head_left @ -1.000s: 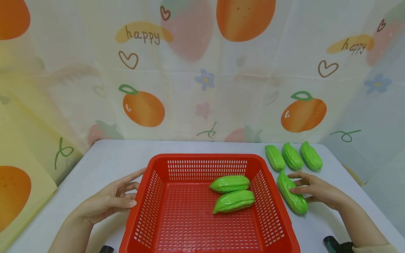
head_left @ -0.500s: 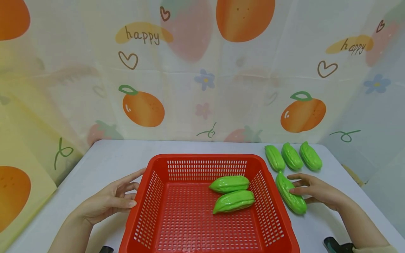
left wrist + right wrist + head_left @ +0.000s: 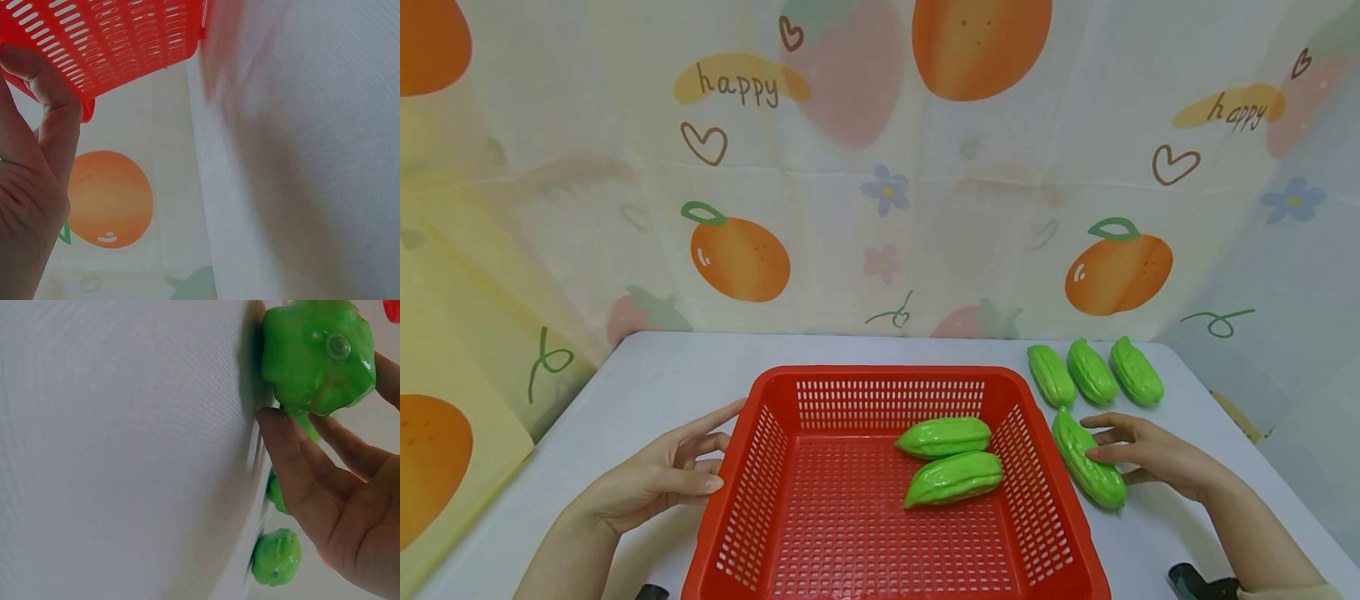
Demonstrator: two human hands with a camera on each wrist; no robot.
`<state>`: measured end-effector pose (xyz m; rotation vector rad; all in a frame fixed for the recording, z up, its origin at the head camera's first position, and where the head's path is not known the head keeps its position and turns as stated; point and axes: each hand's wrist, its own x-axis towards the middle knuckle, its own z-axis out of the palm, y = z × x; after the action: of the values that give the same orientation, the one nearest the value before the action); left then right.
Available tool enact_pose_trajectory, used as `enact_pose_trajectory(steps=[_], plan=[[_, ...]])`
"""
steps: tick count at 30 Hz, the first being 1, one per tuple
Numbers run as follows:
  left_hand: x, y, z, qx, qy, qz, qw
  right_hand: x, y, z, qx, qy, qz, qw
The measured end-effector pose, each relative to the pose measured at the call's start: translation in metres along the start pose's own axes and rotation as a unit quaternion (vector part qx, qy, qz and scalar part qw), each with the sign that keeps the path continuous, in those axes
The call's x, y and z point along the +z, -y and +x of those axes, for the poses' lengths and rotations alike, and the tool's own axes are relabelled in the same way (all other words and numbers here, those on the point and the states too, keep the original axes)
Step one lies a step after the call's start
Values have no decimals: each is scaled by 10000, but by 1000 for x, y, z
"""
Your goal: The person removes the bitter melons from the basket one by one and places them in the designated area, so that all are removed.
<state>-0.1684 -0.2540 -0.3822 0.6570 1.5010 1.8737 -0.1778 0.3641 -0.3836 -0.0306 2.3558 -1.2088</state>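
A red perforated basket (image 3: 895,533) holds two green ridged vegetables (image 3: 955,477), lying side by side toward its right wall. My left hand (image 3: 651,475) rests against the basket's left side, thumb and index finger at the rim; the left wrist view shows the hand (image 3: 37,156) against the basket (image 3: 125,44). Just outside the right wall, another green vegetable (image 3: 1088,462) lies on the table, with my right hand (image 3: 1157,450) at its right side, fingers loosely bent and thumb touching it. In the right wrist view, the hand's (image 3: 350,494) fingertips are beside the vegetable's (image 3: 319,356) blunt end.
Three more green vegetables (image 3: 1093,372) lie in a row at the table's back right. The white table (image 3: 692,358) meets a fruit-patterned cloth (image 3: 850,250) behind. Dark objects lie by both forearms, the right one (image 3: 1195,581) near the sleeve.
The vegetable by my right hand has shifted slightly left, closer to the basket's right wall. Both hands and the basket look almost still.
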Motion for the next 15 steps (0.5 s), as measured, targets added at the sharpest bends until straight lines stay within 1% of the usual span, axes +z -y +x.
enact_pose_trajectory(steps=[9, 15], plan=[[0, 0, 0, -29, -12, 20, 10000, -1, 0, -1, -65, -48, -73, 9999], [-1, 0, 0, -55, -39, 42, 10000, -3, 1, -1, -262, -340, -265, 9987]])
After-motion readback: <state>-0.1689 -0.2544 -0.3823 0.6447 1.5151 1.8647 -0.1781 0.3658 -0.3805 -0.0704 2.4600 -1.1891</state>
